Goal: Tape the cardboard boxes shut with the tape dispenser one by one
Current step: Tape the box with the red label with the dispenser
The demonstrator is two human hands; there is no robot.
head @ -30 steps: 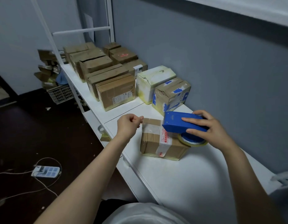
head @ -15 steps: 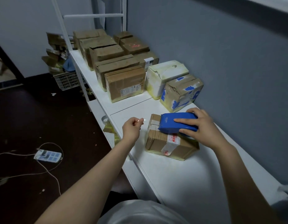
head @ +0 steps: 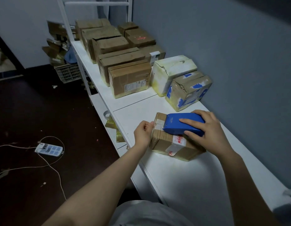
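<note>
dim, bluish light | soft shadows | mild overall blur | wide-angle edge bending

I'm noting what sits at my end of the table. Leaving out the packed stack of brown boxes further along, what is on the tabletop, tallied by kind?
White box: 1
Blue-patched box: 1
Brown box being taped: 1
Tape dispenser: 1
Total: 4
</note>
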